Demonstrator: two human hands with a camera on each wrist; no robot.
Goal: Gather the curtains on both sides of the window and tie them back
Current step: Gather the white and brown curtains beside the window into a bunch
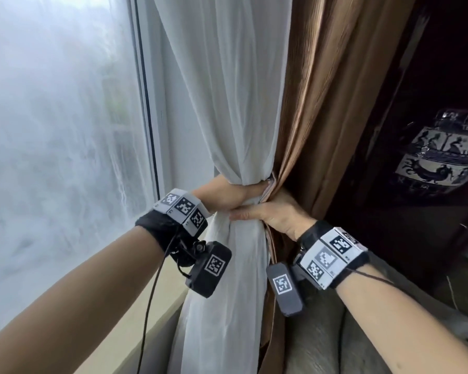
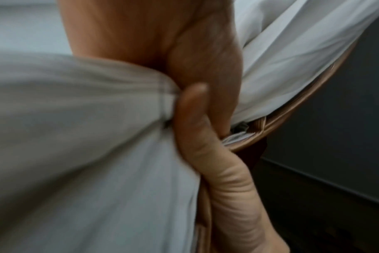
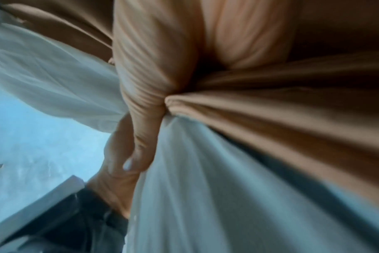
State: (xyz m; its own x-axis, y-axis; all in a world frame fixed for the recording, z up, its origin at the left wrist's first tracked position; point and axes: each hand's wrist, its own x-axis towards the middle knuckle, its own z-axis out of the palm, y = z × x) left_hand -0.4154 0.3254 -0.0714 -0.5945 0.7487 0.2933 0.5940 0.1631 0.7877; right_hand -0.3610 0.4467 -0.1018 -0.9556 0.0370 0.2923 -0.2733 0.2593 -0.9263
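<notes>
A white sheer curtain (image 1: 227,103) hangs beside a brown curtain (image 1: 322,103) at the window's right side. Both are bunched into a waist at mid-height. My left hand (image 1: 224,193) wraps round this waist from the left, its fingers hidden behind the cloth. My right hand (image 1: 270,211) grips the bundle from the right, just below, with its thumb (image 1: 241,214) laid across the white folds. The left wrist view shows that thumb (image 2: 195,123) pressed against the white curtain (image 2: 86,154). In the right wrist view the brown curtain (image 3: 281,123) and white curtain (image 3: 216,196) meet at my right hand (image 3: 141,106).
The misted window pane (image 1: 60,130) and its frame (image 1: 149,125) fill the left, with a pale sill (image 1: 152,314) below. A painted dark vase (image 1: 441,160) stands at the right against dark furniture. A grey cushion (image 1: 333,338) lies under my right forearm.
</notes>
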